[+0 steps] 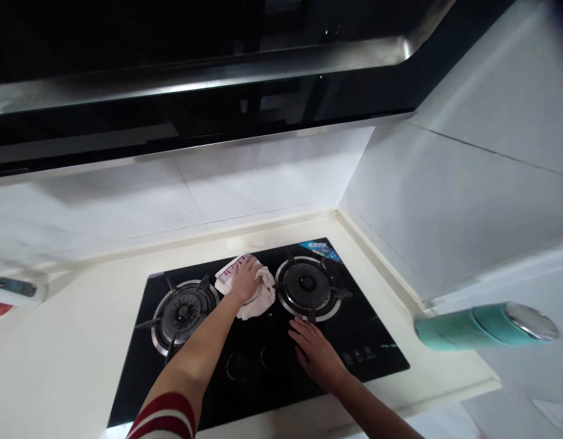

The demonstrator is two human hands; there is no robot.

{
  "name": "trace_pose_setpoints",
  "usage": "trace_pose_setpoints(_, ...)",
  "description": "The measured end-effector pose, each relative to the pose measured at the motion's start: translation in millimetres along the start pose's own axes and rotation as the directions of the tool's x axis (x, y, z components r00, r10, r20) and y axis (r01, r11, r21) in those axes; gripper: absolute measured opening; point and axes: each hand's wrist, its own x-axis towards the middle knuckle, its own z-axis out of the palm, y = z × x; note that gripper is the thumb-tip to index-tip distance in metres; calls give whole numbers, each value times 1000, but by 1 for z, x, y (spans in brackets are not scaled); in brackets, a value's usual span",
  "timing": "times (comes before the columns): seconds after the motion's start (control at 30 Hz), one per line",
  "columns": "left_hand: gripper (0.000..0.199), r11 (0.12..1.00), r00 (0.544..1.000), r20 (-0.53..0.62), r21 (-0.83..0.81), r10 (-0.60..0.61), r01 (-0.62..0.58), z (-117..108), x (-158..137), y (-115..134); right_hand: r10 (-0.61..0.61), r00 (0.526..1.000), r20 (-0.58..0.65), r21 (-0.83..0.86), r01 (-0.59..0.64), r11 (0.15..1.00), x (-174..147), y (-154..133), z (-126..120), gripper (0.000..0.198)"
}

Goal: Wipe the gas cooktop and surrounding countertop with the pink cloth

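Left fingers (249, 264) splayed flat over pale cloth (258, 303) on hob (240, 399), between left burner (183, 310) and right burner (304, 284), toward bench (71, 344) back edge. Right fingers (302, 330) outstretched, just in front of right burner (green flask (462, 328) at bench's right edge).

Cooktop (354, 329) set into counter (66, 353); range hood (217, 119) overhead, back wall (148, 204) behind, side wall (446, 213) to the right. Left burner (184, 310) and right burner (308, 283) side by side. Cloth (259, 302) on cooktop between them, toward the rear; left hand (245, 280) on top of it. Right hand (318, 358) just before right burner. Two knobs (237, 367) near front, between burners. Sticker (322, 249) at rear right corner. Flask (478, 327) on counter, right of cooktop. Device (17, 291) far left.
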Motion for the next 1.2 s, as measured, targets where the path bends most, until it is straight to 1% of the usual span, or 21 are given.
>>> trace_pose_setpoints(0.1,42,999,999,-14,14,-47,48,5,25,6,-8,1000,-3,-3,8,1000,0,0,1,46)
trace_pose_setpoints(0.27,44,997,996,-54,23,-75,77,15,65,31,-19,1000,16,2,19,1000,-2,3,3,50)
trace_pose_setpoints(0.43,45,999,997,-72,21,-40,42,20,96,47,-5,1000,27,21,4,1000,-3,6,4,52)
trace_pose_setpoints(0.5,45,1000,998,-59,12,-11,12,21,101,48,8,999,39,38,-9,999,-4,7,5,52)
trace_pose_setpoints(0.57,44,1000,999,-42,3,28,-28,20,100,46,10,999,46,55,-13,998,-4,8,5,50)
trace_pose_setpoints(0.67,44,997,997,-19,-8,79,-79,18,83,42,11,999,48,62,-14,998,-4,9,5,49)
trace_pose_setpoints(0.8,46,995,995,8,-7,98,-98,12,39,34,5,998,62,51,-8,999,-5,10,6,51)
trace_pose_setpoints(0.93,47,998,997,30,-2,65,-65,6,-9,29,-17,999,39,35,16,999,-5,11,7,51)
trace_pose_setpoints(1.03,47,1000,999,34,-4,21,-21,-1,-39,27,-14,999,34,33,12,999,-5,11,8,48)
trace_pose_setpoints(1.13,53,1000,999,27,-9,-27,28,-10,-68,24,-6,999,35,33,5,999,-5,11,10,48)
trace_pose_setpoints(1.2,59,999,998,41,-14,-38,38,-14,-90,21,-3,999,43,28,2,1000,-6,11,10,48)
